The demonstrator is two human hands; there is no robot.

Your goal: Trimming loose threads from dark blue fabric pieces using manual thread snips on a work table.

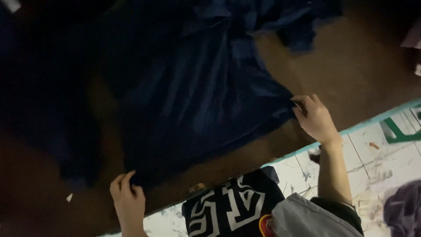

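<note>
A dark navy cloth [193, 92] lies spread and wrinkled across a brown table [351, 66]. My left hand [127, 197] pinches the cloth's near corner close to the table's front edge. My right hand [315, 117] grips the cloth's right corner, and creases run from that corner toward the middle. The left part of the cloth is lost in shadow.
The table's front edge [368, 123] has a light teal trim. Below it is a worn white tiled floor [386, 162] with a green frame [399, 131] and a dark bundle of fabric [405, 210]. More navy fabric [302, 22] is heaped at the far side.
</note>
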